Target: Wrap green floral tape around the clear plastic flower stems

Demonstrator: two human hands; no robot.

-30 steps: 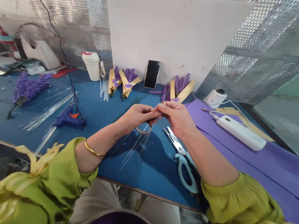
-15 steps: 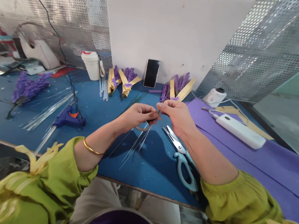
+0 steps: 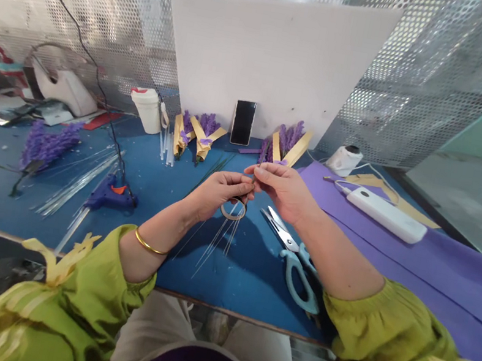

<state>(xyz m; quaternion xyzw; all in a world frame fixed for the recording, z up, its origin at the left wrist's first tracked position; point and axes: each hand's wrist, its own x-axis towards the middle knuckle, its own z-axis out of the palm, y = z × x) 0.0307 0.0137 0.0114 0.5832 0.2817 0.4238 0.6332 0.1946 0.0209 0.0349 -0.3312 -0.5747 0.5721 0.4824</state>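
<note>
Since a moment ago the tape ring (image 3: 232, 210) has dropped into fuller view under the left hand (image 3: 219, 192), and both hands sit slightly higher; the ring is small, tan and hollow, hanging above the blue table (image 3: 150, 189); thin pale wire stems (image 3: 217, 240) fan down towards 6 o'clock; the left fingers are pinched together on the stems, and the right hand (image 3: 285, 189) pinches their top end; scissors (image 3: 297, 256) lie at 4 o'clock.
</note>
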